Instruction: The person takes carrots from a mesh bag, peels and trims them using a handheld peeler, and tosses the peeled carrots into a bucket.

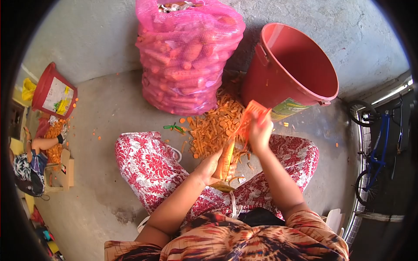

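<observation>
Between my legs, my left hand (211, 167) is wrapped round a peeled orange carrot (226, 160) that points up and away from me. My right hand (260, 132) is closed on an orange-red plastic peeler (252, 114), just above and to the right of the carrot's far end. Part of the peeler is hidden by my fingers. Just beyond both hands, a heap of carrot slices and pieces (215, 124) lies on the floor. A green tool (173, 128) lies at the heap's left edge.
A pink mesh sack of carrots (183, 65) stands against the wall. Right of it is a large red bucket (285, 74), tilted. Far left, another person (30, 165) sits near a red bucket (54, 92) and carrot pieces. A blue bicycle (379, 152) is at the right.
</observation>
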Available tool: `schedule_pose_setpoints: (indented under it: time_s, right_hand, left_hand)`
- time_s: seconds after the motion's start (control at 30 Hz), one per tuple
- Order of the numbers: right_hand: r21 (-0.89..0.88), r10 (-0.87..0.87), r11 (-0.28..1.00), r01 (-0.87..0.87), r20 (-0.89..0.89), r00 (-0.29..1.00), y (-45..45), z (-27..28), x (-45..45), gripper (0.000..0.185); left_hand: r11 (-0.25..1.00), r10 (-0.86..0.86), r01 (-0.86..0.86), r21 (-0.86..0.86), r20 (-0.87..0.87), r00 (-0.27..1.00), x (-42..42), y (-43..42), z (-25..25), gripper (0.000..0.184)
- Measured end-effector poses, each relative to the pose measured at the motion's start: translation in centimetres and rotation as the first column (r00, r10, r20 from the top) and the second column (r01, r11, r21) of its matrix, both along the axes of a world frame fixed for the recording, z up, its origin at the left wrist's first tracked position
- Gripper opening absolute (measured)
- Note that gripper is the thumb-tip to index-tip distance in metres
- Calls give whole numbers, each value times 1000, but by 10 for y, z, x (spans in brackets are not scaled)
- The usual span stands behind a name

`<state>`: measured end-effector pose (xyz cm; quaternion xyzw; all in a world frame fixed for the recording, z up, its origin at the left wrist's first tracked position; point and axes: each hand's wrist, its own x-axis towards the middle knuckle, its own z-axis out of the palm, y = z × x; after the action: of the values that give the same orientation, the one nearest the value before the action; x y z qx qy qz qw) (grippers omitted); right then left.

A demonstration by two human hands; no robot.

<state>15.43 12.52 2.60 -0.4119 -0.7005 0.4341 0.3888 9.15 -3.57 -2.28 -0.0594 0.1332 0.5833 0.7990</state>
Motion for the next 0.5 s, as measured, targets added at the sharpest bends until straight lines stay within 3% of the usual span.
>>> schedule_pose_setpoints:
  time_s: [0.07, 0.1, 0.17, 0.23, 0.3, 0.33, 0.37, 0.4, 0.5]
  right_hand:
    - [228, -181, 954, 197, -88, 979, 48, -19, -1, 12]
    - [154, -236, 956, 251, -110, 966, 56, -5, 1, 15]
    - [137, -155, 973, 187, -219, 963, 53, 15, 0, 15]
    - [-112, -20, 994, -6, -231, 973, 21, 29, -2, 11]
    - [-147, 105, 979, -143, -239, 965, -13, 29, 0, 6]
    - [-42, 207, 975, -216, -155, 966, -23, 23, 2, 6]
    - [-58, 241, 968, -244, -49, 969, -34, 22, 4, 16]
    - [-34, 270, 962, -273, -60, 961, -42, 19, 4, 14]
    - [-8, 318, 948, -318, -43, 947, -57, 18, 4, 11]
  left_hand:
    - [998, -47, 48, 29, -26, 999, 1, -2, -2, 44]
    - [999, 2, -7, -48, -100, 995, 1, -1, 4, 43]
    - [973, 85, -135, -187, -253, 964, 2, 2, 20, 41]
    - [969, 142, -162, -188, -116, 983, -6, 3, 4, 35]
    - [972, 221, -216, -95, 49, 974, -7, 5, -6, 37]
    - [971, 214, -215, -106, -23, 977, -9, 5, 1, 37]
    - [970, 205, -215, -116, -95, 974, -10, 6, 11, 37]
    - [968, 194, -216, -128, -167, 967, -11, 6, 19, 37]
    - [883, 297, -337, -327, -167, 940, -5, 14, 27, 34]
